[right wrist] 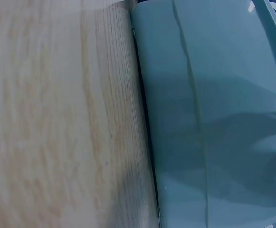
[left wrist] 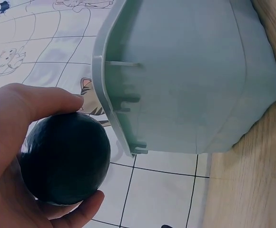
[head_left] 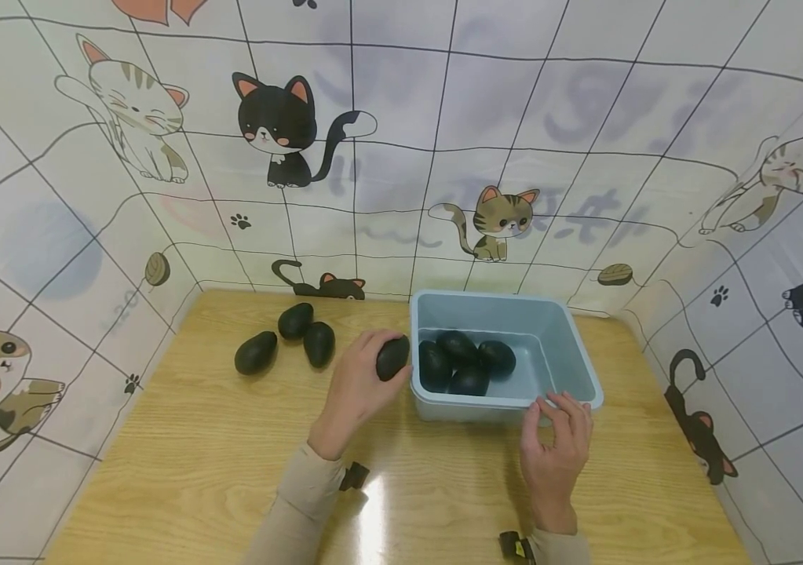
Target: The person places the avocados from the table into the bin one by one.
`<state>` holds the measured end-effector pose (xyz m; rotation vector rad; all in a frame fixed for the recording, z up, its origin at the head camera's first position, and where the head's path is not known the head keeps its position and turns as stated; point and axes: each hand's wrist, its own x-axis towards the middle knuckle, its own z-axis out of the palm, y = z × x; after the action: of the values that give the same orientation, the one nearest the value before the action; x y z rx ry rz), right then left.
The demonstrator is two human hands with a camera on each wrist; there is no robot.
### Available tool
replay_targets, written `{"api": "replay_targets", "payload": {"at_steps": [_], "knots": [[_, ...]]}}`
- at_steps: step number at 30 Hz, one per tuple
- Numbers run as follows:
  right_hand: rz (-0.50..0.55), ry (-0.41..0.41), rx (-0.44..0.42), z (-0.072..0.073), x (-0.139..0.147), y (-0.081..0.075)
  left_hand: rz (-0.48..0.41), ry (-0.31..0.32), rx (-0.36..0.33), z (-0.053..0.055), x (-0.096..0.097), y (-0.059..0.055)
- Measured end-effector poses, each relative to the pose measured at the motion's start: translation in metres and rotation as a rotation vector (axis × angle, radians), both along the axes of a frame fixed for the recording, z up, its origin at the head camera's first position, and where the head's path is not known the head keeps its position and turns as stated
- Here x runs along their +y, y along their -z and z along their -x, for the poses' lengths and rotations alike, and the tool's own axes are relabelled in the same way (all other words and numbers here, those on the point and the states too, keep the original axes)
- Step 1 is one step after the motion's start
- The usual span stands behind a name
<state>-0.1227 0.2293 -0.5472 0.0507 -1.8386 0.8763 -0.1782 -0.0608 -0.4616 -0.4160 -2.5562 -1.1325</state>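
My left hand (head_left: 366, 373) grips a dark avocado (head_left: 392, 359) between thumb and fingers, just left of the light-blue plastic bin (head_left: 503, 402). In the left wrist view, this avocado (left wrist: 66, 159) is off the table, beside the bin's outer wall (left wrist: 185, 80). Several dark avocados (head_left: 458, 349) lie together in the bin's left part. My right hand (head_left: 558, 451) is at the front rim near the right corner, fingertips against it, fingers loosely bent. The right wrist view shows the bin's wall (right wrist: 214, 118) but not the fingers clearly.
On the wooden table (head_left: 231, 455), three more avocados (head_left: 256, 353) lie to the left of my left hand. A backdrop (head_left: 394, 157) with cartoon cats and grid lines rises behind the table and along both sides.
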Motion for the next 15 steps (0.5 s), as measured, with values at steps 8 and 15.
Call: {"api": "replay_targets", "payload": {"at_steps": [8,15], "knots": [[-0.004,0.009,-0.012,0.0000,0.0005,0.0007,0.004,0.010,0.015,-0.0002,0.0037,-0.0010],[-0.009,0.008,-0.024,-0.0014,0.0006,-0.0001,-0.006,0.033,0.015,-0.0001,0.0081,-0.0036]]}}
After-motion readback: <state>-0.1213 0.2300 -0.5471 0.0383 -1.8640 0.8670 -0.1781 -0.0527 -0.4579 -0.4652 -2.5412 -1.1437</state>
